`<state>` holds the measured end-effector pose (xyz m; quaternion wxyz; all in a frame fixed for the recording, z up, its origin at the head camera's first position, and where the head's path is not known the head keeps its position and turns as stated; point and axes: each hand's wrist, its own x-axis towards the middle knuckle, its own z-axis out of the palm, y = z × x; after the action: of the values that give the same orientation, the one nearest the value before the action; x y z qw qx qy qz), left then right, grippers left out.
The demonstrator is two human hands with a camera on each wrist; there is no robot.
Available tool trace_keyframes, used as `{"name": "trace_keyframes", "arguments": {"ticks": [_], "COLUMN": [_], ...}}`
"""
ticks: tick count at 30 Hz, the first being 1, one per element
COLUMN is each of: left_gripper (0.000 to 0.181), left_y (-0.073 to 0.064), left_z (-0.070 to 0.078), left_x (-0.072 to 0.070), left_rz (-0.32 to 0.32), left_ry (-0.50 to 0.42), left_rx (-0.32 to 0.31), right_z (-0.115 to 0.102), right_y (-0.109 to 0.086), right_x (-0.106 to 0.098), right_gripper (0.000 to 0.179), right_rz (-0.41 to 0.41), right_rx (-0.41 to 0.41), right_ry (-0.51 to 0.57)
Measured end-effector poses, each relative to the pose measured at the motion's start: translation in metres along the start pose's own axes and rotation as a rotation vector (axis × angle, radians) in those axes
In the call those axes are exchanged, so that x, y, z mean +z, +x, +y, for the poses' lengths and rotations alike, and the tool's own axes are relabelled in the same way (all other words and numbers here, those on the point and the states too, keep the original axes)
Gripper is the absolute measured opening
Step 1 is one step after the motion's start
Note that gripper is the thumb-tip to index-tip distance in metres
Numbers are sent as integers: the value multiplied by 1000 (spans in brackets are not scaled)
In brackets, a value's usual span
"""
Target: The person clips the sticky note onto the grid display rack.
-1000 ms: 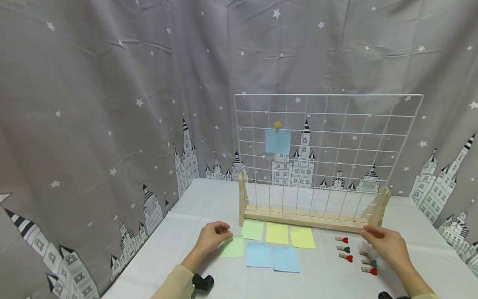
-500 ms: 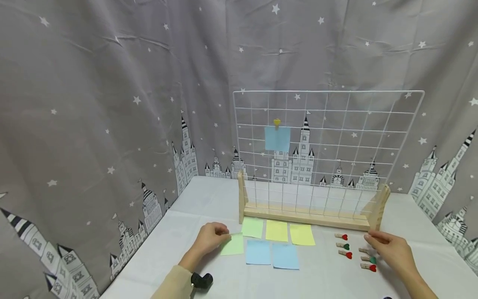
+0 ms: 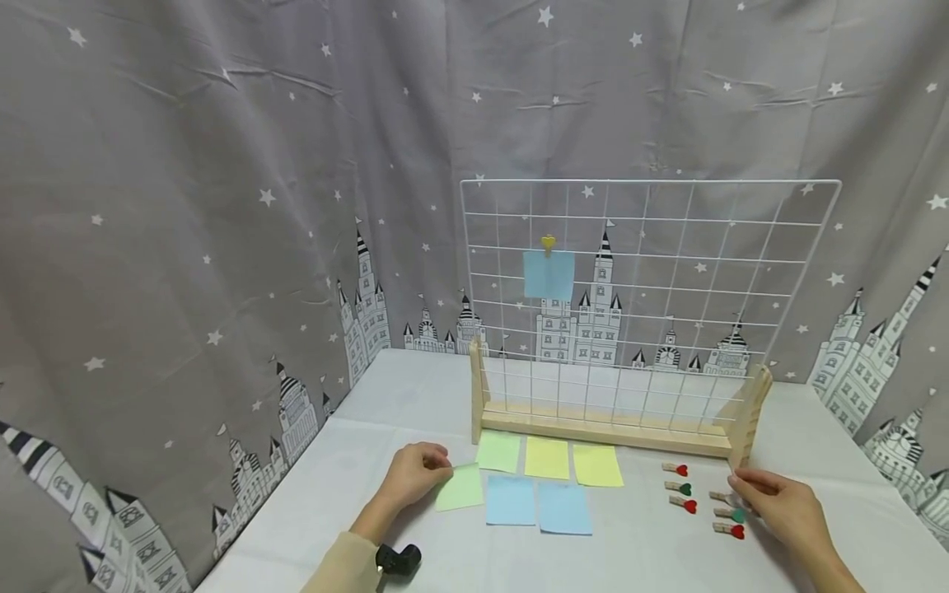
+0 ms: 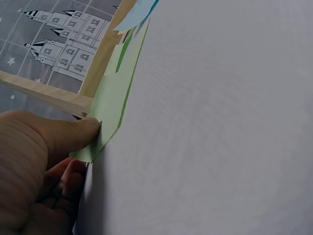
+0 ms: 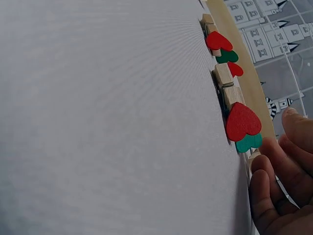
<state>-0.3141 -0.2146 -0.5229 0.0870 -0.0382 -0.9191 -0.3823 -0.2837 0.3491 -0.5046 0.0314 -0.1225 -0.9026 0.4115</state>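
In the head view my left hand (image 3: 415, 475) is at the near-left green sticky note (image 3: 460, 487), pinching its left corner. The left wrist view has the thumb (image 4: 80, 133) on top of the green paper, fingers curled below. On the right, my right hand (image 3: 778, 504) hovers at a small wooden clothespin (image 3: 721, 497), whose far end the fingers cover. The right wrist view shows a gap between thumb (image 5: 297, 128) and fingers. Beside that hand lie a green-heart clothespin (image 3: 730, 515) and a red-heart clothespin (image 3: 730, 530).
Behind stands a white wire grid (image 3: 652, 280) on a wooden base (image 3: 608, 431). A yellow-heart clip (image 3: 549, 242) holds a blue note (image 3: 549, 277) on it. Another green note (image 3: 498, 451), yellow notes (image 3: 547, 458) and blue notes (image 3: 510, 501) lie in front. More heart clothespins (image 3: 678, 487) lie left of my right hand.
My right hand has come down and slightly right from the base's right foot toward the nearest clothespin. My left hand has stayed at the green note's corner. The head view has shifted slightly.
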Motion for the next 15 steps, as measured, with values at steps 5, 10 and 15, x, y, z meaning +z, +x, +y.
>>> {"name": "trace_keyframes", "arguments": {"ticks": [5,10,15], "left_gripper": [6,5,8], "left_y": [-2,-2,-2], "left_z": [-3,-4,-4], "left_x": [2,3,4], "left_rz": [27,29,34], "left_ry": [-11,-47,-63], "left_rx": [2,-11,4], "right_z": [1,3,5], "right_y": [-3,-4,-3], "right_x": [4,5,6], "right_gripper": [63,60,59], "right_rz": [24,41,41], "right_rx": [0,7,9], "right_ry": [43,56,43]}}
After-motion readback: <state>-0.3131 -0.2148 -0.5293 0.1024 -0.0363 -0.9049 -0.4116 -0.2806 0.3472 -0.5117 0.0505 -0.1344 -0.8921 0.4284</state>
